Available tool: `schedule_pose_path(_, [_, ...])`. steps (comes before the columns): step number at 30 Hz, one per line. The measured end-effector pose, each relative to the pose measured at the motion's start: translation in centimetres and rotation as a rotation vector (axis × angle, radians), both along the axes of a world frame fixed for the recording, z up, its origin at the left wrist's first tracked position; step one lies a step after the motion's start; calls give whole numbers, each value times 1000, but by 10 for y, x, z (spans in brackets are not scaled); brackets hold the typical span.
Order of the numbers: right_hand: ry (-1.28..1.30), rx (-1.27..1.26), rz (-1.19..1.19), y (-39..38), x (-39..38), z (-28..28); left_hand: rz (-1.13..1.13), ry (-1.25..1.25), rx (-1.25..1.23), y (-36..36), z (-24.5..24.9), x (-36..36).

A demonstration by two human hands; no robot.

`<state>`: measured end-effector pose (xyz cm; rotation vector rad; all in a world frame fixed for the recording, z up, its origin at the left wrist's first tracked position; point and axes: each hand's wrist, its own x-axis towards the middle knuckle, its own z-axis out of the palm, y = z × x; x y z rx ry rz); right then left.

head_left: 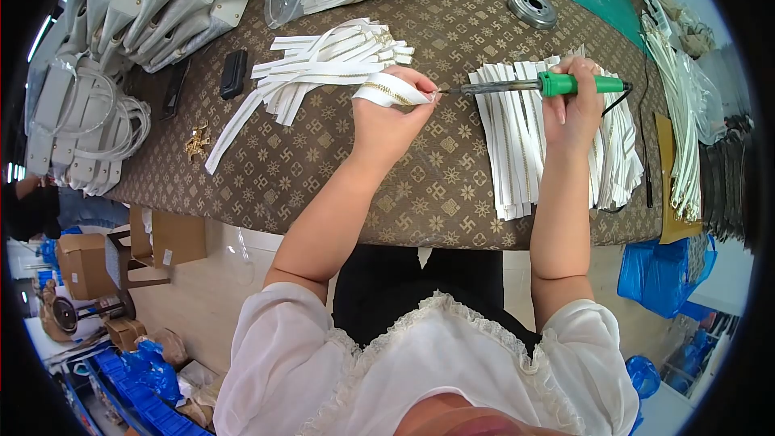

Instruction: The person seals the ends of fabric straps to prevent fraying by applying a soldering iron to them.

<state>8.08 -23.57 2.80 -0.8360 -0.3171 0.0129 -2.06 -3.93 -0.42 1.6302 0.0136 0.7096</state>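
My left hand (391,117) is closed on a white zipper strip (393,90) with gold teeth, which curves over the fingers. In my right hand (575,105) is a green-handled soldering iron (581,85), its metal rod pointing left. The iron's tip is at the strip's end by my left fingertips; whether they touch is too small to tell. Under and beside my right hand lies a row of white zipper strips (508,145). Beyond my left hand, a loose pile of white zipper strips (323,64) rests on the patterned tablecloth (428,186).
Grey-white bags (153,0) and coiled straps (97,113) fill the left side. A black case (233,74), small gold parts (197,142) and a round metal dish (532,8) lie on the cloth. White cords (678,129) hang at right. At far left, part of a person shows.
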Motion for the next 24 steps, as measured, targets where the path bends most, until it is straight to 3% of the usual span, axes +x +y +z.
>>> schedule_pose_path(14, [-2, 23, 66, -5, 10, -9, 13, 29, 42, 1, 2, -2])
schedule_pose_path(18, [67, 144, 85, -17, 21, -13, 8, 62, -134, 20, -1, 1])
schedule_pose_path(20, [82, 199, 86, -20, 25, -13, 183, 58, -178, 40, 13, -3])
schedule_pose_path(24, [120, 265, 68, -28, 29, -15, 381, -321, -292, 90, 38, -5])
